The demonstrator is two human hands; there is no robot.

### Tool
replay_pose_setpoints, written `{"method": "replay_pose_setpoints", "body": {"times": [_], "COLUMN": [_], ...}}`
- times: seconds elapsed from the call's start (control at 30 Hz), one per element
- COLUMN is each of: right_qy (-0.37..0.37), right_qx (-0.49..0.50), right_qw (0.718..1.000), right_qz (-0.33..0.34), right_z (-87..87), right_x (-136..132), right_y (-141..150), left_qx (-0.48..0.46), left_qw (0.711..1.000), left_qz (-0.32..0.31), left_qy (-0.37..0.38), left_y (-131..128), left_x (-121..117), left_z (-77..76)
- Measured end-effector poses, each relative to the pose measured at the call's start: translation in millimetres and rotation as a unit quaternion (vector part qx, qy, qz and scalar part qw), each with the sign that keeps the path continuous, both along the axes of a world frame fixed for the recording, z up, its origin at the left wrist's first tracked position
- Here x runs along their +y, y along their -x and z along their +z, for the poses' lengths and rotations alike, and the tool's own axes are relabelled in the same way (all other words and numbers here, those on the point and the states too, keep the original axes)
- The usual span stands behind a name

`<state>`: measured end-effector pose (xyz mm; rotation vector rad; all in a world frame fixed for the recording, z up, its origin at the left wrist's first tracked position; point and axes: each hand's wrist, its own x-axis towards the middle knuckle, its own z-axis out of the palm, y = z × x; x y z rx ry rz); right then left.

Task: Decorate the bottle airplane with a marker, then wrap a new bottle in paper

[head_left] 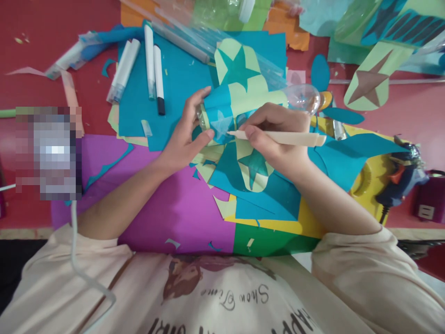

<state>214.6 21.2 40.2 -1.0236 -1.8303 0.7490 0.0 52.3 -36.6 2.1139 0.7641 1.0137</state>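
A see-through plastic bottle (301, 97) lies on its side, wrapped in blue and pale green paper. My left hand (186, 134) grips its base end, with thumb and fingers on either side. Between the fingers of my right hand (278, 134) is a cream-coloured marker (295, 138). Its tip is at the edge of a light blue star (220, 124) on the bottle's blue band; whether it touches, I cannot tell. Pale green flaps with teal stars stick out from the bottle, an upper flap (239, 65) and a lower flap (253, 167).
Several white markers (150, 62) lie on blue sheets (174, 116) at the upper left. A glue gun (399, 183) rests at the right. Paper scraps are strewn over the purple sheet (156, 195). At the far left is a pixelated object (52, 153) with a cable.
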Motion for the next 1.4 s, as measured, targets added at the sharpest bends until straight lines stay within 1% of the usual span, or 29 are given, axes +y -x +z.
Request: {"method": "replay_pose_setpoints", "body": {"times": [0.17,0.3,0.5,0.67,0.8,0.93,1.1,1.4], "right_qy": [-0.002,0.014,0.020,0.021,0.022,0.023,0.048,0.060], "right_qx": [-0.013,-0.022,-0.009,-0.016,-0.021,-0.002,-0.019,-0.022], "right_qw": [1.000,0.999,1.000,1.000,1.000,1.000,0.999,0.998], "right_qz": [0.008,0.017,-0.012,-0.001,0.005,-0.012,-0.006,0.005], "right_z": [1.2,1.6,0.2,2.3,3.6,3.6,5.3,6.8], "right_x": [0.8,0.9,-0.8,-0.3,0.3,-0.9,-0.7,0.1], "right_y": [-0.5,-1.3,-1.0,-1.6,-1.6,-0.7,-1.1,-0.7], "left_qx": [-0.010,-0.005,0.000,-0.011,-0.018,-0.016,-0.023,-0.015], "left_qw": [1.000,0.999,0.998,0.996,0.998,0.999,0.998,1.000], "left_qz": [0.025,0.042,0.037,0.047,0.032,0.011,0.025,-0.007], "left_qy": [0.014,0.032,0.052,0.068,0.047,0.039,0.054,0.027], "left_y": [-1.2,-2.1,-2.4,-2.5,-1.8,-1.2,-1.1,0.9], "left_x": [-1.9,-3.5,-6.5,-5.4,-4.0,-4.4,-2.8,-2.0], "left_z": [-1.0,1.3,9.6,5.9,4.3,6.8,1.9,1.7]}}
